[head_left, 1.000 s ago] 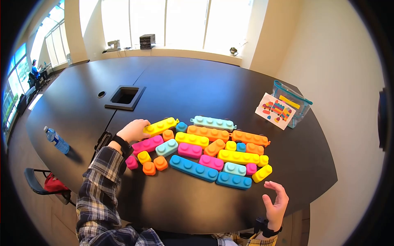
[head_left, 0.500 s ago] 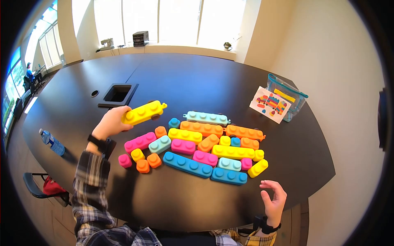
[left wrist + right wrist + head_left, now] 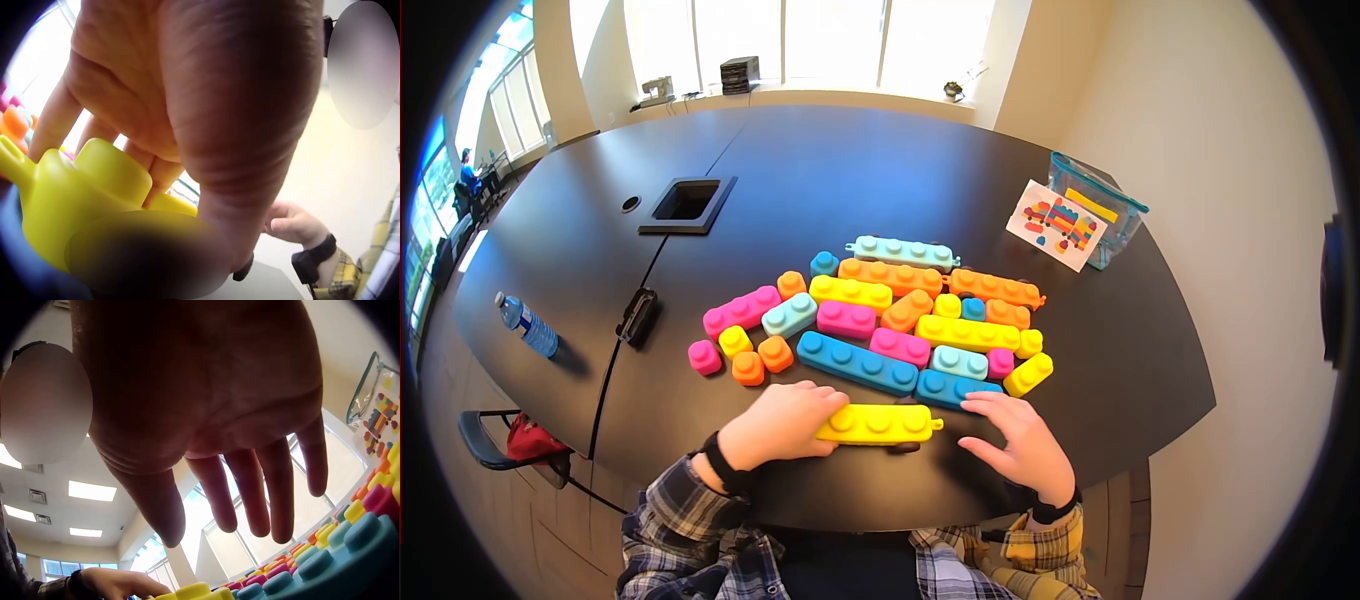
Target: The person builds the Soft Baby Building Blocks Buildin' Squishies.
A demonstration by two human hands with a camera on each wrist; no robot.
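Chair (image 3: 482, 448), dark, at far left, bearing a red bag (image 3: 536, 438). Water bottle (image 3: 528, 325), clear with blue label, upright on the black table (image 3: 840, 180). Black device (image 3: 637, 318), lying beside the table seam. Square table recess (image 3: 686, 206), dark-framed, farther back. Magenta cube (image 3: 704, 357), outermost of the loose blocks; yellow cube (image 3: 734, 342) near it; long magenta block (image 3: 741, 312) behind; two orange cubes (image 3: 775, 354) nearer the person. Left hand (image 3: 788, 425), one, narrowed about the left end of the yellow wheeled piece (image 3: 878, 424), gripping it. The piece lies crosswise before the person, at the near side of the blocks, studs up, hook pointing right; whether its wheels bear on the table cannot be told. Long blue block (image 3: 857, 362), just beyond it. Light-blue wheeled piece (image 3: 902, 252), at the back of the group. Shorter blue block (image 3: 955, 390), beside the long one. Right hand (image 3: 1028, 447), one, wide, fingers extended, thumb apart, near the hook. Yellow two-stud block (image 3: 1029, 375), beyond that hand. Picture card (image 3: 1057, 225), showing coloured blocks, leaning against a clear pouch (image 3: 1115, 220) with teal edging.
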